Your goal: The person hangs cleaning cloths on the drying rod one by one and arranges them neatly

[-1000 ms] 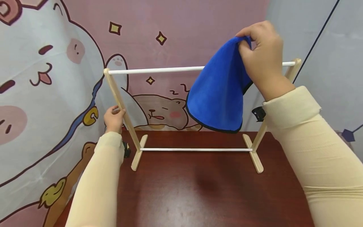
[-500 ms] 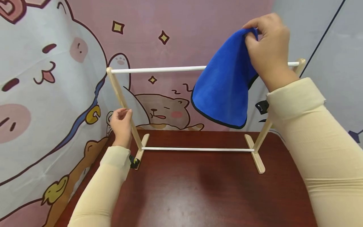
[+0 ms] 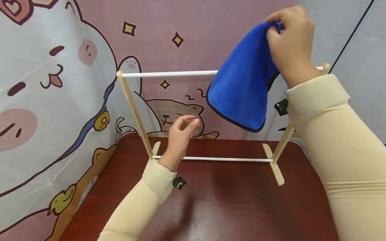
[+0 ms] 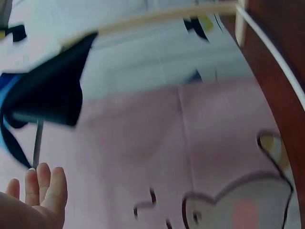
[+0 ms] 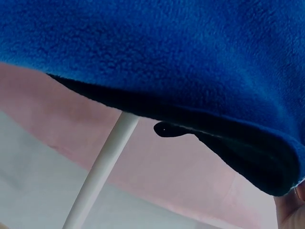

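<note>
Since the earlier frame, the left hand (image 3: 179,135) has left the rack's left post (image 3: 132,105) and come inward, in front of the rack's left half, while the right hand (image 3: 294,36) has lifted the blue cloth (image 3: 241,80) a little higher. We see the right grip pinching the cloth's upper part between thumb and fingers; held from that one spot, it falls into a cone, its dark trim (image 3: 235,123) lowest and well above the surface (image 3: 223,211).

In the head view the cloth hides part of the white top bar (image 3: 169,74), and the right wrist view shows the bar running behind it; whether they touch, we cannot tell. We judge the cloth is held this high to keep its hem at the bar's level or just below, free of the surface.

The left grip is empty, its fingers loosely bent and the thumb near the forefinger; we take it to be free to meet the loose side of the cloth.

The rack stands near the surface's far edge, its two flat feet (image 3: 273,165) pointing toward the near edge, which we suppose keeps it steady. The low bar (image 3: 226,159) joins the posts near the feet.
</note>
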The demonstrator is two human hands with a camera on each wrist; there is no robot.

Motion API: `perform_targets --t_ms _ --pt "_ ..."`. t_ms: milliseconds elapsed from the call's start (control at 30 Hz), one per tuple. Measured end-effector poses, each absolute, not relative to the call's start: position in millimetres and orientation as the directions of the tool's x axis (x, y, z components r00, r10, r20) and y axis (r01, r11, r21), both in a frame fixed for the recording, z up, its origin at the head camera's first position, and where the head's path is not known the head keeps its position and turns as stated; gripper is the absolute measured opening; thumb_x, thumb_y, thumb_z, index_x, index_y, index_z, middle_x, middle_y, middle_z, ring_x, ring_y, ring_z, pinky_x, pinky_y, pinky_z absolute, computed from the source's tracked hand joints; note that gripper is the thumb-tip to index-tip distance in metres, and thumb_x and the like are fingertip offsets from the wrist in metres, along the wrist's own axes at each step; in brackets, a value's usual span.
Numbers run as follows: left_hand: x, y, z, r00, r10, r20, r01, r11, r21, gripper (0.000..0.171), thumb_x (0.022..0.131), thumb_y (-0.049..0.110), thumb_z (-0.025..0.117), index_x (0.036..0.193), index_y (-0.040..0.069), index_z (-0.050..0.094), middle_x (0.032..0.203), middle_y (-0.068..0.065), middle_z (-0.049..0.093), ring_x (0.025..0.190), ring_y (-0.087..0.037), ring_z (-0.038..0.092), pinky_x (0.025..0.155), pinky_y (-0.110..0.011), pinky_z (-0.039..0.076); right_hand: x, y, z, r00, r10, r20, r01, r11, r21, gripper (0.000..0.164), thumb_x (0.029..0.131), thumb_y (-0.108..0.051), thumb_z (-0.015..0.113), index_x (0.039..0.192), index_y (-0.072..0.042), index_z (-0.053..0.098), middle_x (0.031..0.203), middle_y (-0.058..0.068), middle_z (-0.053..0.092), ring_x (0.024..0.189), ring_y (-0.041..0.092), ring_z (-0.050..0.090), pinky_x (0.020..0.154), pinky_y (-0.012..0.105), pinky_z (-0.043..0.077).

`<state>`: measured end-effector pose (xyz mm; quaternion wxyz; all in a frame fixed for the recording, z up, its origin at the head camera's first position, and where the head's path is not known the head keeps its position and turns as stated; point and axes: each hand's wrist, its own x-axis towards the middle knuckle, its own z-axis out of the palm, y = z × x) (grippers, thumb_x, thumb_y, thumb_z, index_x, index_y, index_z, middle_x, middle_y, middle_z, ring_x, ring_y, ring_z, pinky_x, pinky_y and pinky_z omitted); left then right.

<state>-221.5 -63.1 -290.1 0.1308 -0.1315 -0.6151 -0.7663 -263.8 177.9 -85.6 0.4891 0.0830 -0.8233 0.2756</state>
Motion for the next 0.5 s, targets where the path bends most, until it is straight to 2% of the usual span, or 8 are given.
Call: perform_targets --t_ms 100,133,200,300,333,500 --pt "-217.1 -38.3 -289.9 -0.941 0.015 0.337 0.326 -0.213 0.921 0.027 0.090 0.009 0.067 0.114 -0.002 0.063 0.101 -0.008 0.066 0.090 -0.019 0.066 0.080 -0.033 0.056 -265.2 178.5 -84.0 -0.511 0.145 0.847 -0.393 0.837 -0.380 0.027 0.094 -0.012 0.051 0.106 -0.001 0.072 0.085 -0.021 0.040 0.081 -0.015 0.027 0.093 0.024 0.038" --pt "-216.3 -30.9 -289.3 -0.945 0.025 0.325 0.313 -0.210 0.926 0.029 0.090 0.010 0.068 0.115 -0.001 0.063 0.103 -0.010 0.066 0.088 -0.013 0.065 0.081 -0.033 0.056 -265.5 178.6 -83.5 -0.509 0.146 0.848 -0.392 0.838 -0.380 0.027 0.094 -0.012 0.051 0.106 -0.001 0.073 0.085 -0.021 0.041 0.081 -0.016 0.027 0.093 0.024 0.038" --pt "-215.8 -19.0 -287.4 -0.951 0.042 0.306 0.290 -0.217 0.932 0.032 0.089 0.011 0.069 0.118 0.001 0.063 0.106 -0.010 0.065 0.088 -0.012 0.064 0.081 -0.032 0.055 -266.1 178.6 -82.7 -0.506 0.149 0.849 -0.390 0.839 -0.380 0.027 0.093 -0.011 0.051 0.105 -0.001 0.073 0.084 -0.021 0.041 0.080 -0.016 0.027 0.093 0.024 0.039" --pt "-215.8 -6.7 -282.9 -0.951 0.054 0.306 0.286 -0.234 0.929 0.035 0.088 0.011 0.070 0.122 0.003 0.062 0.109 -0.010 0.065 0.093 -0.011 0.063 0.083 -0.031 0.055 -266.2 178.7 -82.0 -0.512 0.151 0.845 -0.381 0.842 -0.382 0.027 0.093 -0.011 0.051 0.106 -0.002 0.073 0.082 -0.025 0.035 0.080 -0.016 0.027 0.092 0.024 0.039" --pt "-215.9 -4.2 -281.1 -0.948 0.057 0.312 0.290 -0.240 0.926 0.036 0.089 0.011 0.070 0.123 0.003 0.062 0.109 -0.009 0.066 0.095 -0.012 0.063 0.084 -0.031 0.054 -266.2 178.9 -81.8 -0.516 0.155 0.842 -0.374 0.844 -0.385 0.027 0.093 -0.011 0.051 0.106 -0.002 0.073 0.082 -0.026 0.033 0.080 -0.016 0.027 0.091 0.023 0.038" --pt "-217.4 1.0 -273.5 -0.920 0.048 0.390 0.366 -0.255 0.895 0.041 0.089 0.006 0.069 0.129 0.005 0.060 0.110 -0.013 0.066 0.101 -0.014 0.063 0.087 -0.030 0.053 -266.6 179.3 -80.4 -0.540 0.194 0.819 -0.335 0.843 -0.421 0.028 0.095 -0.014 0.050 0.109 -0.005 0.072 0.088 -0.021 0.042 0.083 -0.015 0.030 0.087 0.015 0.037"
